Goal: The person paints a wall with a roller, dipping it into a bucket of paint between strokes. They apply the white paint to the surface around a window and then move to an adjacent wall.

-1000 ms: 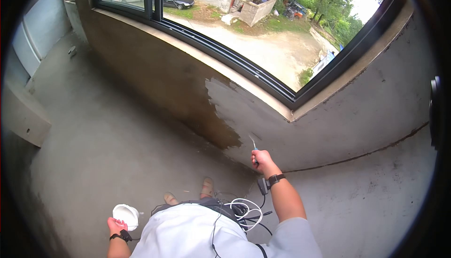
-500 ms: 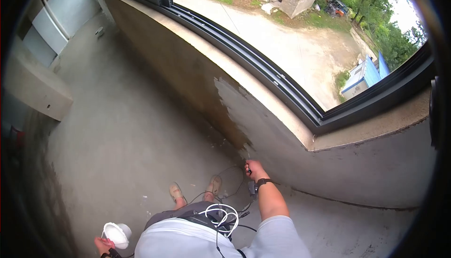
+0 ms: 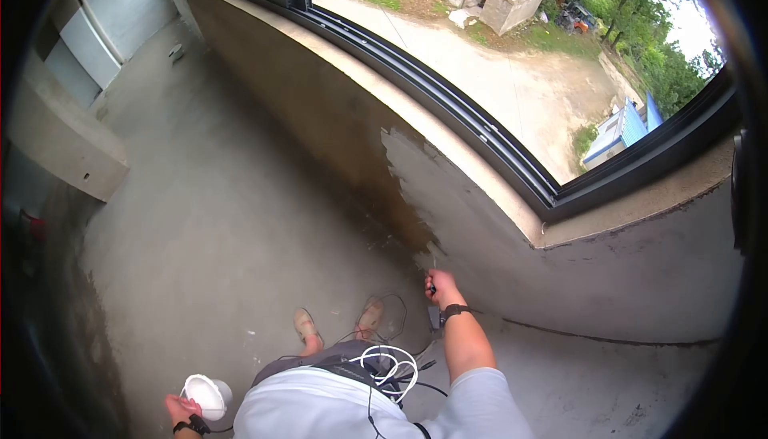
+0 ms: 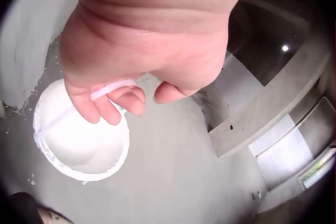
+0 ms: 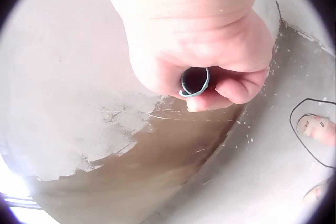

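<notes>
My left hand [image 3: 184, 410] holds a white bucket [image 4: 68, 172] by its thin white bail handle [image 4: 54, 121], the fingers hooked under it. White material lies inside the bucket. My right hand [image 3: 442, 285] is at the low wall under the window, gripping a hand tool by its round hollow handle [image 5: 207, 83]. The handle's bluish rim faces the right wrist camera. Most of the tool is hidden by the hand, and I cannot tell its kind. It is at the border between the pale grey coating [image 5: 79, 103] and the brown wall surface [image 5: 136, 176].
A black-framed window [image 3: 448, 95] and its sill [image 3: 472, 180] run above the wall. Coiled white and black cables [image 3: 386, 370] hang at my waist. My sandalled feet [image 3: 306, 327] stand on the grey floor [image 3: 224, 223]. A concrete ledge [image 3: 72, 135] is at the left.
The head view has swung, showing more floor and wall. My right hand and the tool have moved lower along the wall, to the coating's edge. The bucket stays in my left hand.
</notes>
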Demonstrator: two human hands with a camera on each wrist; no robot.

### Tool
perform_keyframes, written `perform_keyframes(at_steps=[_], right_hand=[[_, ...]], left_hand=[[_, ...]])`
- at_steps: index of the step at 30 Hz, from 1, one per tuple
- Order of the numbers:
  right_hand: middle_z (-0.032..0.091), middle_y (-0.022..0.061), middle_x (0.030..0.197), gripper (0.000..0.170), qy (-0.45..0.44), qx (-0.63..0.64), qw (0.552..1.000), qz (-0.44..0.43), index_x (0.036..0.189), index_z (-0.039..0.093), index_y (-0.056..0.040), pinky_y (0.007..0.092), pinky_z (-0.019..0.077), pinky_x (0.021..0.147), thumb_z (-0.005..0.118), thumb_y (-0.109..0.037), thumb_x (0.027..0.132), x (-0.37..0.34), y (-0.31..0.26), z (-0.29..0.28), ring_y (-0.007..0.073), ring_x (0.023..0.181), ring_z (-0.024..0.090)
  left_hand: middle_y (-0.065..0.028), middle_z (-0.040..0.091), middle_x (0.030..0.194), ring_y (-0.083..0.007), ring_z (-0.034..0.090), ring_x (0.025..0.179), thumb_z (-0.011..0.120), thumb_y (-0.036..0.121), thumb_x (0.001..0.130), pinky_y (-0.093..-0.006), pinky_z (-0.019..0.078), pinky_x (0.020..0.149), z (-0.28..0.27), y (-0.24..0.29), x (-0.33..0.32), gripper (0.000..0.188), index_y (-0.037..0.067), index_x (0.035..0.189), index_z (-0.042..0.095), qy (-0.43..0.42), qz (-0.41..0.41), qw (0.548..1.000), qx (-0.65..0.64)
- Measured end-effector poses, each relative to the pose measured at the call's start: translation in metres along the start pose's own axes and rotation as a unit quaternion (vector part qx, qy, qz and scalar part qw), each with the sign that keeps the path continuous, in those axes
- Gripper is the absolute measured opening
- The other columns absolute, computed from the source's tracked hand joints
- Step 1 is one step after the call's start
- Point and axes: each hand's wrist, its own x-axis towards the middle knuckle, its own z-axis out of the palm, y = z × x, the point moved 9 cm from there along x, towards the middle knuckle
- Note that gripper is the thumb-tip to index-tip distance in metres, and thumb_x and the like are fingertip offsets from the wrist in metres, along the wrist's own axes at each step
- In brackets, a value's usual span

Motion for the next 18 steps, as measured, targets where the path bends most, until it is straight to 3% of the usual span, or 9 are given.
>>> perform_keyframes(at_steps=[7,11,18], right_hand=[[0.051,-0.0036,0.06,0.017,0.031,0.022,0.998,-0.051,0.077,0.052,-0.0135,0.0255,0.0331,0.042,0.055,-0.018,0.092,-0.101,0.0,-0.018,0.008,0.046,0.044],[0.051,-0.0035,0.061,0.018,0.029,0.059,0.994,-0.087,0.079,0.053,-0.0142,0.0262,0.0337,0.043,0.055,-0.023,0.094,-0.152,0.007,-0.029,0.0086,0.047,0.044],[0.054,0.0013,0.063,0.021,0.135,-0.08,0.964,-0.213,0.078,0.055,-0.0085,0.0282,0.0402,0.045,0.059,-0.023,0.093,-0.23,0.036,-0.072,0.012,0.049,0.049]], left_hand=[[0.0038,0.043,0.087,-0.0166,0.045,0.087,0.05,0.035,0.071,-0.0357,0.038,0.08,0.097,-0.002,0.051,0.024,0.018,0.082,0.038,-0.121,0.003,0.992,0.044],[0.0029,0.04,0.083,-0.0168,0.043,0.085,0.048,0.03,0.07,-0.0383,0.0359,0.08,0.16,-0.008,0.087,0.02,0.019,0.081,0.036,-0.224,-0.02,0.968,0.107],[0.0018,0.037,0.083,-0.0174,0.037,0.082,0.048,0.026,0.07,-0.0358,0.0319,0.075,0.253,-0.015,0.094,0.019,0.02,0.081,0.034,-0.298,-0.048,0.939,0.162]])
